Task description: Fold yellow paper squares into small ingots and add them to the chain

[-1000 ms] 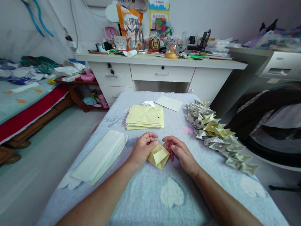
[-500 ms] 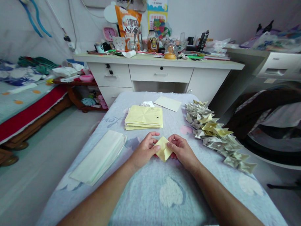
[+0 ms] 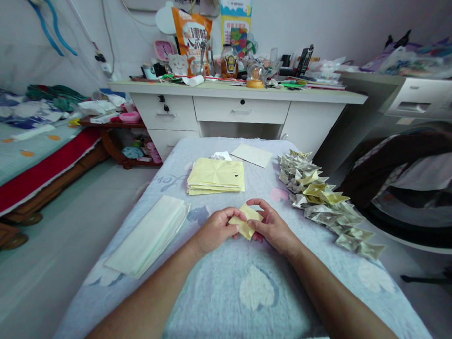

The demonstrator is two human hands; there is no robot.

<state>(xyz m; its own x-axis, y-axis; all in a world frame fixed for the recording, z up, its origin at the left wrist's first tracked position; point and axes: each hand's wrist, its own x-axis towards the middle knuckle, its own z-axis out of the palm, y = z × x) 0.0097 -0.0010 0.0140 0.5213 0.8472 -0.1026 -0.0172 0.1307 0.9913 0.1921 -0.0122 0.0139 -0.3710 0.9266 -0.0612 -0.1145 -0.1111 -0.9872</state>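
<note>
A small folded yellow paper (image 3: 246, 230) is held between my two hands, just above the cloth-covered table. My left hand (image 3: 221, 229) pinches its left side, fingers curled over the top and thumb in front. On its right side my right hand (image 3: 274, 224) grips it, with the thumb pressed on the front face. Parts of both hands' fingers are hidden behind the paper. Beyond them lies a stack of yellow paper sheets (image 3: 216, 175). To the right runs a long row of folded paper pieces (image 3: 316, 196), mostly greyish with some yellow.
A stack of long pale folded paper (image 3: 149, 236) lies on the table (image 3: 223, 298) at left. A flat white sheet (image 3: 251, 155) is at the far end. Behind stands a white desk (image 3: 242, 109) with clutter; a washing machine (image 3: 424, 103) is at right, a bed (image 3: 36, 161) at left.
My left fingers have come down over the paper's upper left part. The paper has changed from a plain diamond to a shape with a flap out to the left.
</note>
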